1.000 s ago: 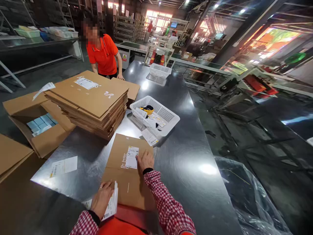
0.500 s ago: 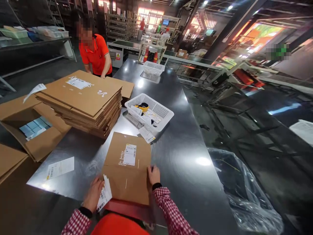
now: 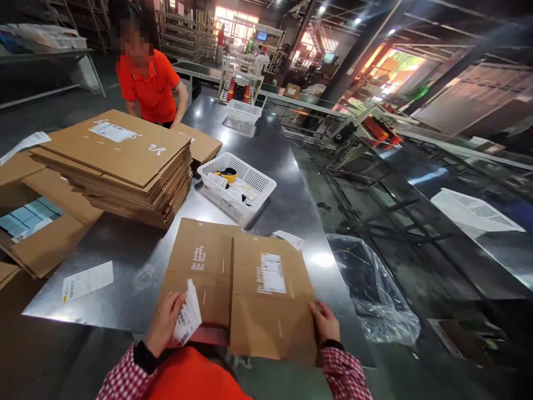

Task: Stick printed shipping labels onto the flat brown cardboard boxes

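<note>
My left hand [image 3: 167, 321] is closed around a small bundle of white shipping labels [image 3: 189, 318], held over the lower left of an unlabelled flattened cardboard box [image 3: 212, 244]. White printing shows on that box. To its right lies a second flattened cardboard box [image 3: 272, 322] with a white label [image 3: 273, 273] on its upper half, covering part of the printing. My right hand [image 3: 325, 321] grips this labelled box by its right edge, thumb on top; the fingers underneath are hidden.
A tall stack of flattened boxes [image 3: 112, 161] stands on the metal table [image 3: 137, 272]. A white basket [image 3: 260, 186] holds yellow tape. Loose labels lie on the table. A co-worker [image 3: 152, 89] in orange stands behind the stack. An open carton [image 3: 70, 239] sits left; clear plastic [image 3: 383, 311] hangs right.
My right hand has drawn the labelled box to the right, uncovering the unlabelled one. My left hand still holds the labels. The view has swung a little to the right.
</note>
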`<state>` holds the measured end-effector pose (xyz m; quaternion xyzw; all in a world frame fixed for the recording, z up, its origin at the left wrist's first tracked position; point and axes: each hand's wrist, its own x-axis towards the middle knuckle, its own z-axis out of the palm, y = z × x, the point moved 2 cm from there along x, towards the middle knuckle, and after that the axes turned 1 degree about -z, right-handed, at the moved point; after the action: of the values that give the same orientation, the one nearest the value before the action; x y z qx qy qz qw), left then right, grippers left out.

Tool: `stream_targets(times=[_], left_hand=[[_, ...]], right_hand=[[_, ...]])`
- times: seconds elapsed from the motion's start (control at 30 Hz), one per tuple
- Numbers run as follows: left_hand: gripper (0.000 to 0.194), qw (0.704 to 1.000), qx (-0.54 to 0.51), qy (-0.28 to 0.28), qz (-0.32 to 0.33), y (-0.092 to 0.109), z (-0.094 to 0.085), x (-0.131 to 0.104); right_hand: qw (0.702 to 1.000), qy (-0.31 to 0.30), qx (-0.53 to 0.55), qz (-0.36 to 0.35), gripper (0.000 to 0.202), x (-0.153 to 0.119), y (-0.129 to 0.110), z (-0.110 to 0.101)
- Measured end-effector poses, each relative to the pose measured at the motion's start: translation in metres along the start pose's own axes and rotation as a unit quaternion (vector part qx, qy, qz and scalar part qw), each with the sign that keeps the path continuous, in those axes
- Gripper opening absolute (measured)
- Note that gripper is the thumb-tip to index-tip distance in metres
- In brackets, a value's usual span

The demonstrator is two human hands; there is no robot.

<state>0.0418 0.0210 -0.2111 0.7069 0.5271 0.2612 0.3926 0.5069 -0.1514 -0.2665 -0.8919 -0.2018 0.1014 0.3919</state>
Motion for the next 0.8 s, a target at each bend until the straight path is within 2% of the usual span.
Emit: stream_targets(times=[0.07, 0.1, 0.13, 0.2, 0.23, 0.27, 0.3, 0.33, 0.37, 0.4, 0.43, 0.5, 0.57, 0.6, 0.67, 0.73, 0.77, 0.8], left_hand=[[0.046, 1.000, -0.004, 0.020, -0.011, 0.004, -0.008, -0.001], [0.046, 1.000, -0.007, 0.024, -0.014, 0.005, -0.009, -0.001], [0.046, 0.999, -0.010, 0.029, -0.017, 0.007, -0.010, -0.001], [0.044, 0.999, -0.014, 0.038, -0.019, 0.010, -0.006, -0.001], [0.044, 0.999, -0.015, 0.045, -0.020, 0.012, -0.002, -0.001], [0.043, 0.998, -0.015, 0.051, -0.021, 0.015, 0.002, -0.002], [0.042, 0.998, -0.016, 0.055, -0.021, 0.018, 0.006, -0.002], [0.042, 0.998, -0.016, 0.059, -0.019, 0.022, 0.009, -0.003], [0.042, 0.998, -0.018, 0.060, -0.017, 0.026, 0.012, -0.005], [0.043, 0.998, -0.020, 0.060, -0.013, 0.030, 0.012, -0.007], [0.043, 0.998, -0.023, 0.062, -0.009, 0.034, 0.010, -0.010], [0.041, 0.997, -0.028, 0.078, -0.001, 0.041, 0.002, -0.016], [0.039, 0.994, -0.023, 0.105, 0.016, 0.046, -0.011, -0.022], [0.044, 0.995, -0.023, 0.098, 0.026, 0.048, -0.017, -0.023], [0.050, 0.999, -0.038, 0.013, 0.023, 0.049, -0.022, -0.024], [0.036, 0.992, -0.066, -0.105, -0.014, 0.048, -0.021, -0.023], [0.032, 0.987, -0.073, -0.137, -0.039, 0.048, -0.019, -0.022], [0.033, 0.985, -0.075, -0.145, -0.059, 0.047, -0.018, -0.021]], right_hand=[[0.999, -0.005, -0.027, 0.039, 0.043, 0.032, 0.008, -0.038], [0.998, -0.003, -0.047, 0.038, 0.042, 0.043, 0.005, -0.047], [0.998, 0.004, -0.065, 0.027, 0.042, 0.047, -0.004, -0.047], [0.997, 0.001, -0.063, -0.035, 0.047, 0.028, -0.037, -0.025], [0.996, -0.022, -0.044, -0.071, 0.048, 0.005, -0.059, -0.004], [0.985, -0.075, 0.017, -0.158, 0.049, -0.026, -0.086, 0.021], [0.954, -0.146, 0.077, -0.249, 0.048, -0.064, -0.113, 0.047], [0.907, -0.237, 0.118, -0.326, 0.046, -0.104, -0.139, 0.071], [0.860, -0.307, 0.144, -0.380, 0.050, -0.141, -0.161, 0.092], [0.831, -0.341, 0.166, -0.407, 0.055, -0.173, -0.179, 0.108], [0.821, -0.364, 0.180, -0.401, 0.050, -0.197, -0.191, 0.118], [0.832, -0.378, 0.210, -0.348, 0.038, -0.222, -0.203, 0.127], [0.836, -0.402, 0.231, -0.293, 0.027, -0.224, -0.202, 0.126], [0.830, -0.420, 0.236, -0.281, 0.025, -0.221, -0.200, 0.124], [0.810, -0.461, 0.229, -0.279, 0.024, -0.212, -0.197, 0.122], [0.800, -0.490, 0.226, -0.264, 0.023, -0.207, -0.196, 0.124], [0.797, -0.501, 0.234, -0.243, 0.024, -0.206, -0.196, 0.126], [0.795, -0.511, 0.246, -0.215, 0.025, -0.206, -0.196, 0.129]])
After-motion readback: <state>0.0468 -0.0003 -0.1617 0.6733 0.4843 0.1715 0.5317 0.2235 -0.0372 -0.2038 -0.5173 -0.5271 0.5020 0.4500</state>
